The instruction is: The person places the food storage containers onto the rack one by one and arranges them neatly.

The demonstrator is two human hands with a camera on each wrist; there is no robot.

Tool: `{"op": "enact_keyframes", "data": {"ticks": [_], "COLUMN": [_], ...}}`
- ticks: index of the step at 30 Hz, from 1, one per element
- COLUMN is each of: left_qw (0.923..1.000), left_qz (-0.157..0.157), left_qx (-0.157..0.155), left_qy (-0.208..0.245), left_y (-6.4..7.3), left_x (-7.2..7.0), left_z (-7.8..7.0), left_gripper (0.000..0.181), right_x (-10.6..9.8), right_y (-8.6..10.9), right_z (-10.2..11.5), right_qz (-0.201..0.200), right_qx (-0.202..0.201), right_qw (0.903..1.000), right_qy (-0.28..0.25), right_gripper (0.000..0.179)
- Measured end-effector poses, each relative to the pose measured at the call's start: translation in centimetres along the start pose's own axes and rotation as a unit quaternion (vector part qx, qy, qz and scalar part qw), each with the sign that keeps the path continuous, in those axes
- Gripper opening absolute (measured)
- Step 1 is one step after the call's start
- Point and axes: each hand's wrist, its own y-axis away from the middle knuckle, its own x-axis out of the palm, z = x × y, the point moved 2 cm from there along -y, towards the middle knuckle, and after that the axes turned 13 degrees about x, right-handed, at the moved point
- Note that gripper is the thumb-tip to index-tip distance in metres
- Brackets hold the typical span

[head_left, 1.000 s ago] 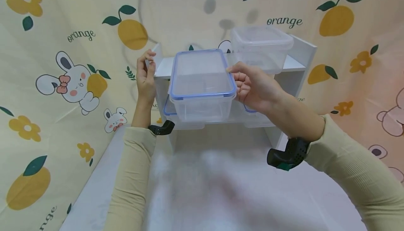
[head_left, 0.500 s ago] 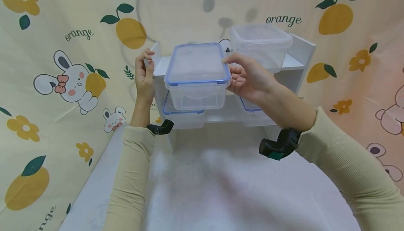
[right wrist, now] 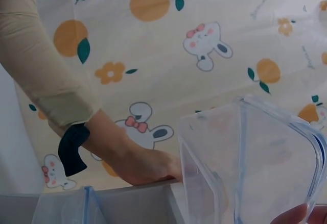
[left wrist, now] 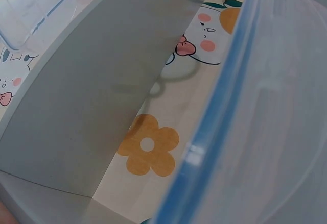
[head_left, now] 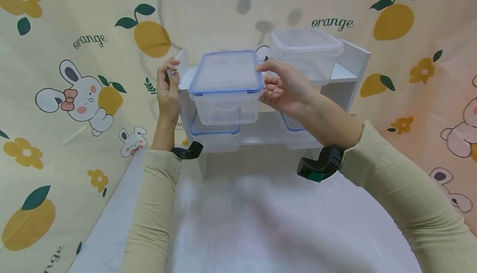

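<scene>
In the head view, a clear plastic food container [head_left: 227, 109] with a blue-edged lid is at the left of the white shelf's upper level, overhanging its front. My right hand [head_left: 288, 88] holds the lid's right edge, thumb on top and curled fingers below the rim. At the shelf's left side, my left hand [head_left: 168, 93] grips the white side panel [head_left: 182, 61] between thumb and fingers. The container's back end and its contact with the shelf board are hidden. The right wrist view shows the same container [right wrist: 271, 157] tilted in the picture, with my right fingertips [right wrist: 292, 216] at its edge.
A clear lidded container [head_left: 305, 55] stands at the upper level's right. Two blue-rimmed containers sit below, one left [head_left: 220, 140] and one right [head_left: 292, 130], partly behind my right arm. The white tabletop [head_left: 253, 215] extends in front; a printed cloth [head_left: 223, 12] hangs behind.
My right hand has carried the blue-edged container up, back and slightly left over the upper level, uncovering more of the lower left container. The left hand keeps its grip on the side panel.
</scene>
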Motion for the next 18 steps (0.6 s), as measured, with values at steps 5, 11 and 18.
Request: {"op": "enact_keyframes", "data": {"ticks": [5, 11, 18], "left_qw": [1.0000, 1.0000, 1.0000], "left_qz": [-0.004, 0.000, 0.001], "left_qx": [0.003, 0.002, -0.001], "left_qy": [0.006, 0.004, 0.002], "left_y": [0.0, -0.1, 0.0], "left_x": [0.0, -0.1, -0.2], "left_z": [0.0, 0.1, 0.1], "left_gripper": [0.019, 0.020, 0.019], "right_x": [0.1, 0.3, 0.7], "right_y": [-0.5, -1.0, -1.7], "right_z": [0.2, 0.3, 0.4], "right_qz": [-0.004, -0.005, -0.010], "right_qx": [-0.008, -0.013, -0.021], "right_qw": [0.9999, 0.9998, 0.9996], "right_qy": [0.013, 0.016, 0.013], "right_gripper": [0.032, 0.024, 0.019]}}
